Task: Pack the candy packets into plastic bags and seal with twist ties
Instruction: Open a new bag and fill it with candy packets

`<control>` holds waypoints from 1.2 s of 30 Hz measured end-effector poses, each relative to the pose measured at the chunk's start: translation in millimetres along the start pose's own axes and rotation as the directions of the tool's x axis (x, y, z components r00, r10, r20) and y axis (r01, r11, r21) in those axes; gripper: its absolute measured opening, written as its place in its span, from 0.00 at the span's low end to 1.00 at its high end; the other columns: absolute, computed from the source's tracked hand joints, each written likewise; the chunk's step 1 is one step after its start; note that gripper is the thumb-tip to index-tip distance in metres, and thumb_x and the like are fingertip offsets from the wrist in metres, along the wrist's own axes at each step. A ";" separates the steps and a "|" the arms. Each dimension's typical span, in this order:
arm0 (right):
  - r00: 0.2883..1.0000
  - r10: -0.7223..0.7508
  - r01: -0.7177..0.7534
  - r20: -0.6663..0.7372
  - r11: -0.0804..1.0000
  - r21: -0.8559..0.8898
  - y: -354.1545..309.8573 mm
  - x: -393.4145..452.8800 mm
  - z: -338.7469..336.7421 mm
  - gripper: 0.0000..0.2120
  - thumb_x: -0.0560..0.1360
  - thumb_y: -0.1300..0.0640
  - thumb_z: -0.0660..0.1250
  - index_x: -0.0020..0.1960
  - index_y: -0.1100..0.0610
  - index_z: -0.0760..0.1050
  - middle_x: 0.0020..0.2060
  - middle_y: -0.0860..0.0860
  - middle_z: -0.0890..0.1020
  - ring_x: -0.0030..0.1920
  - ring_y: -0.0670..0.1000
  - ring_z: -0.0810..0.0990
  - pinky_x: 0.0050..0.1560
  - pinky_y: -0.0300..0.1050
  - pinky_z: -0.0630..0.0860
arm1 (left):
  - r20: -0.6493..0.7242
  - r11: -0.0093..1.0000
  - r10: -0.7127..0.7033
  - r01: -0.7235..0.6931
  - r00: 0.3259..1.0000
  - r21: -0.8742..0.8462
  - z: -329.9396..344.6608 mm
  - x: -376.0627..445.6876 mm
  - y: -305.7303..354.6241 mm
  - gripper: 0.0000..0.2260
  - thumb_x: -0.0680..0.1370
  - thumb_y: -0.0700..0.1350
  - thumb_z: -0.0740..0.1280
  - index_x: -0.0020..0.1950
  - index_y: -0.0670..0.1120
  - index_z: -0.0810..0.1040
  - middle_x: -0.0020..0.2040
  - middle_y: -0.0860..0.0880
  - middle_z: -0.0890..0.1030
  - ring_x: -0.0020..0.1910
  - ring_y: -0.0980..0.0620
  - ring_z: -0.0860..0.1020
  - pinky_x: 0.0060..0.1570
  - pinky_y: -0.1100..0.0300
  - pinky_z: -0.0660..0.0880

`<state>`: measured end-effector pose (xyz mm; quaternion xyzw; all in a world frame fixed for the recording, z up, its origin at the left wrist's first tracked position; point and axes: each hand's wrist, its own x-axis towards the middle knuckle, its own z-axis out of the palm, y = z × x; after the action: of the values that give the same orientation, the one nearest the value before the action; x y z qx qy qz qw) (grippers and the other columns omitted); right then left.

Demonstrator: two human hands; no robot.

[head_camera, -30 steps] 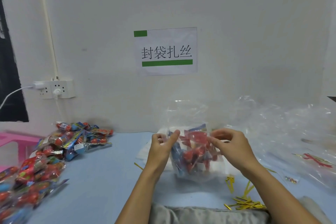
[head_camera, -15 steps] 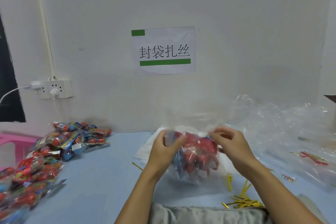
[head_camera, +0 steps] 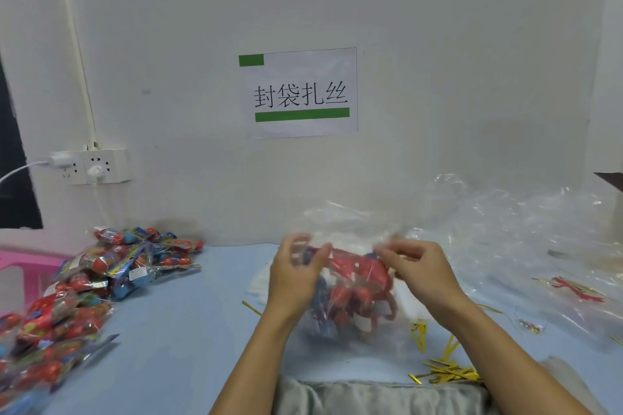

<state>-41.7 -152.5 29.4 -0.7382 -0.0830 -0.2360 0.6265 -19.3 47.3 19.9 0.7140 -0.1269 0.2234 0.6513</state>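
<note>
Bag: clear bag (head_camera: 354,300) of red and blue packets, mid-table, right in front of me, bottom resting on the blue table (head_camera: 188,330). Mouth is up, loose film rising above the hands.
Left hand: left hand (head_camera: 296,276) curls round the bag's left shoulder, thumb and fingers closing on the film.
Right hand: right hand (head_camera: 418,266) pinches the film at the bag's upper right. Frame is blurred here, so I can't read the exact finger placement.
Step, my read: gathering the neck before tying. No tie in either hand that I can see.
Risk: film is slick and the load sits high; a loose gather lets packets slide out or the neck spring open. Freeing a hand to fetch a tie could cost me the gather.
Ties: gold ties (head_camera: 445,374) lie near the table's front edge, right of the bag, under my right forearm. A reach crosses the bag.
Around: loose packets (head_camera: 111,266) piled far left, well apart. Spare bags (head_camera: 526,246) heaped right, near the right hand; could snag. Wall sign (head_camera: 300,93) and socket (head_camera: 91,165) behind.
</note>
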 end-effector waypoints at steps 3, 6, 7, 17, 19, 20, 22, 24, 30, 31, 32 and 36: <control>0.997 0.052 -0.046 -0.061 0.994 0.100 -0.1 5.8 1.1 0.03 0.76 0.52 0.73 0.49 0.48 0.85 0.45 0.44 0.87 0.48 0.43 0.84 0.45 0.39 0.78 | -0.108 0.997 0.003 -0.012 0.994 -0.081 -5.8 4.4 9.2 0.22 0.67 0.63 0.72 0.55 0.55 0.73 0.51 0.56 0.79 0.49 0.61 0.78 0.36 0.77 0.72; 0.960 0.234 -0.243 0.156 0.969 0.042 4.4 1.9 -3.1 0.05 0.79 0.51 0.69 0.47 0.48 0.83 0.42 0.47 0.85 0.44 0.49 0.82 0.45 0.46 0.76 | 0.079 0.988 -0.132 0.138 0.988 -0.076 -6.9 -1.2 10.0 0.32 0.63 0.65 0.72 0.62 0.55 0.69 0.53 0.60 0.75 0.49 0.66 0.76 0.36 0.75 0.71; 0.952 0.236 -0.241 0.195 0.970 0.005 7.0 0.6 -3.5 0.09 0.79 0.54 0.68 0.40 0.50 0.83 0.37 0.48 0.83 0.39 0.51 0.80 0.42 0.47 0.74 | 0.143 0.984 -0.162 0.171 0.976 -0.054 -6.4 -3.2 8.5 0.30 0.62 0.64 0.73 0.60 0.56 0.70 0.51 0.60 0.77 0.46 0.66 0.78 0.36 0.74 0.71; 0.956 0.292 -0.292 0.011 0.956 -0.009 13.9 6.6 -5.4 0.07 0.79 0.50 0.69 0.50 0.51 0.83 0.46 0.49 0.85 0.40 0.49 0.84 0.40 0.43 0.76 | 0.073 0.987 -0.154 0.156 0.985 -0.022 -4.5 0.5 8.8 0.29 0.65 0.70 0.68 0.58 0.52 0.76 0.54 0.52 0.82 0.52 0.58 0.81 0.47 0.63 0.75; 0.954 0.299 -0.297 0.033 0.953 -0.050 16.5 5.9 -6.3 0.07 0.79 0.51 0.69 0.46 0.51 0.85 0.43 0.48 0.85 0.36 0.47 0.83 0.38 0.42 0.76 | 0.197 0.977 -0.211 0.212 0.957 0.017 -4.0 -3.1 9.5 0.37 0.62 0.70 0.69 0.64 0.51 0.73 0.58 0.54 0.79 0.54 0.59 0.80 0.47 0.67 0.75; 0.968 0.251 -0.251 0.000 0.967 -0.047 14.8 6.5 -6.6 0.08 0.79 0.53 0.69 0.43 0.51 0.85 0.40 0.48 0.86 0.36 0.47 0.83 0.38 0.42 0.76 | 0.217 0.979 -0.203 0.198 0.955 0.044 -2.7 -3.3 9.1 0.38 0.62 0.70 0.70 0.66 0.51 0.72 0.60 0.54 0.78 0.57 0.56 0.79 0.49 0.65 0.75; 0.987 0.132 -0.132 -0.093 0.991 0.011 10.2 8.4 -5.6 0.11 0.79 0.58 0.69 0.40 0.52 0.86 0.37 0.49 0.86 0.38 0.47 0.84 0.38 0.41 0.77 | 0.150 0.990 -0.137 0.131 0.979 0.052 -0.3 -1.9 9.9 0.34 0.62 0.68 0.72 0.62 0.51 0.75 0.56 0.52 0.81 0.55 0.53 0.80 0.47 0.62 0.77; 0.981 0.062 -0.049 -0.184 0.996 0.074 6.5 9.7 -3.5 0.10 0.78 0.58 0.70 0.40 0.52 0.85 0.35 0.50 0.86 0.38 0.49 0.85 0.37 0.41 0.79 | 0.031 0.997 -0.079 0.079 0.996 0.015 1.0 0.8 10.0 0.25 0.68 0.64 0.73 0.56 0.48 0.79 0.49 0.47 0.84 0.50 0.47 0.82 0.47 0.54 0.80; 0.972 0.214 -0.221 -0.097 0.973 -0.070 19.7 9.7 -8.3 0.16 0.81 0.48 0.64 0.45 0.57 0.83 0.39 0.52 0.86 0.38 0.51 0.81 0.46 0.52 0.78 | 0.005 0.981 -0.192 0.192 0.981 0.009 2.6 -4.6 24.1 0.31 0.69 0.66 0.68 0.65 0.51 0.71 0.58 0.52 0.77 0.53 0.59 0.76 0.41 0.70 0.68; 0.968 0.237 -0.241 -0.081 0.970 -0.039 18.4 10.9 -9.6 0.14 0.81 0.49 0.64 0.46 0.55 0.83 0.40 0.52 0.86 0.40 0.51 0.81 0.46 0.52 0.78 | -0.018 0.989 -0.147 0.146 0.989 -0.024 2.6 -4.1 31.4 0.32 0.67 0.67 0.67 0.65 0.52 0.70 0.58 0.54 0.76 0.52 0.62 0.75 0.42 0.71 0.68; 0.967 0.245 -0.247 -0.066 0.969 -0.013 16.3 11.8 -10.3 0.12 0.80 0.50 0.64 0.47 0.53 0.83 0.40 0.51 0.86 0.41 0.51 0.82 0.46 0.52 0.79 | -0.043 0.995 -0.085 0.082 0.995 -0.065 3.2 -2.8 39.7 0.33 0.66 0.68 0.67 0.65 0.53 0.70 0.58 0.55 0.76 0.52 0.63 0.75 0.44 0.71 0.70; 0.982 0.171 -0.177 -0.073 0.982 -0.073 15.0 10.4 -6.9 0.10 0.79 0.56 0.65 0.43 0.52 0.84 0.38 0.49 0.87 0.39 0.49 0.82 0.40 0.47 0.76 | -0.154 0.965 -0.009 -0.032 0.988 -0.260 14.8 3.1 60.6 0.27 0.75 0.68 0.54 0.62 0.52 0.75 0.59 0.54 0.79 0.59 0.56 0.76 0.60 0.57 0.71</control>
<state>-28.1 -164.0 21.6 -0.7587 0.0122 -0.2078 0.6173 -42.9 25.7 73.5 0.6015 -0.1089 0.2631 0.7464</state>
